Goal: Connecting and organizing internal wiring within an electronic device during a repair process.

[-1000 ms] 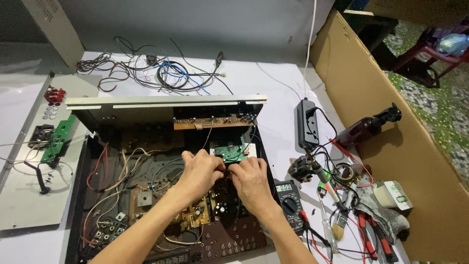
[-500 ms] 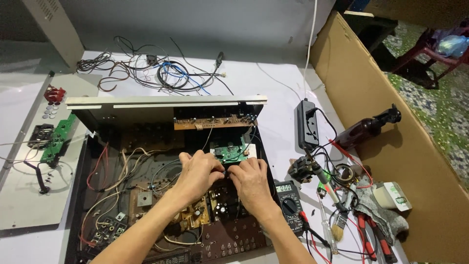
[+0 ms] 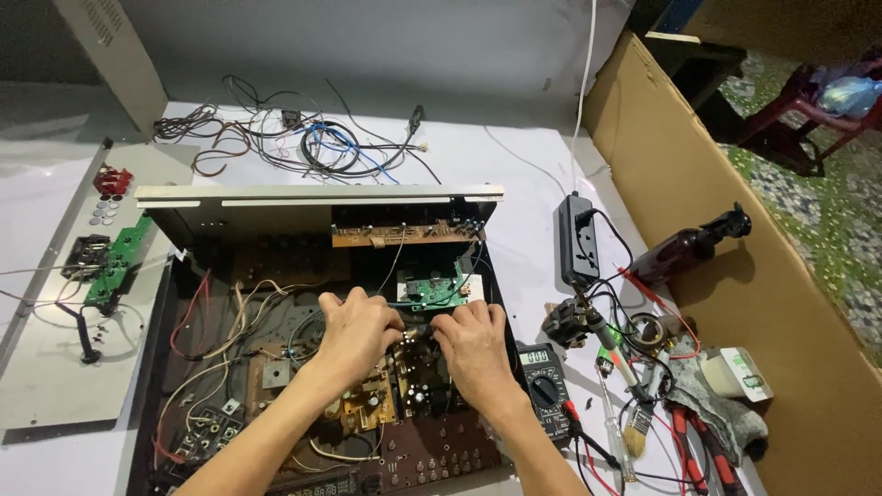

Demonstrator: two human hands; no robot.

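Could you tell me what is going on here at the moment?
A person is working with both bare hands inside an opened electronics chassis on a white table. The left hand and right hand meet over the boards in the middle, just below a small green circuit board; what the fingers pinch is hidden. A multimeter, a black power strip, a brush and red-handled pliers lie to the right, and loose wires lie behind the chassis.

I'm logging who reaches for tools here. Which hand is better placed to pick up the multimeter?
Probably the right hand: the multimeter lies just outside the open chassis on that side, right beside its wrist. The left hand would have to cross over.
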